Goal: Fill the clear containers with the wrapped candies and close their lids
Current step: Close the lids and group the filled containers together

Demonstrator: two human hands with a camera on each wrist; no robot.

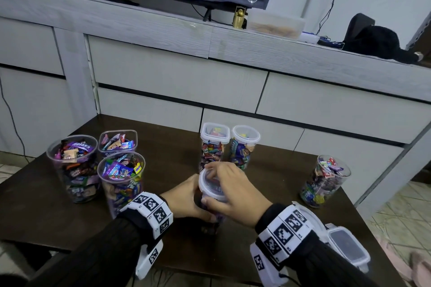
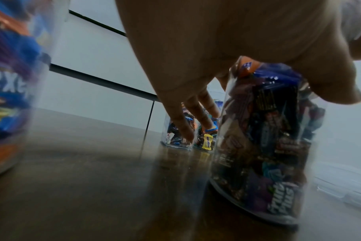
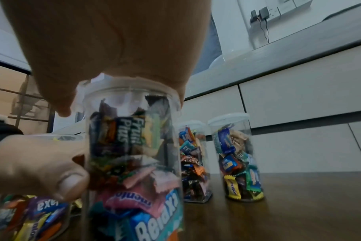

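A round clear container (image 1: 210, 207) full of wrapped candies stands at the middle of the dark table. My left hand (image 1: 191, 200) grips its body from the left, thumb (image 3: 68, 182) on the near wall. My right hand (image 1: 227, 185) lies over its white-rimmed lid (image 1: 207, 185), fingers and thumb curled round the rim. The right wrist view shows the lid (image 3: 130, 86) sitting on the container (image 3: 134, 154) under my palm. Two lidded, filled containers (image 1: 214, 144) (image 1: 245, 147) stand behind.
Three open containers heaped with candies stand at the left (image 1: 74, 168) (image 1: 117, 141) (image 1: 122, 177), and one more at the right (image 1: 326, 179). Loose lids (image 1: 347, 247) lie at the near right corner. A grey drawer cabinet (image 1: 177, 81) rises behind the table.
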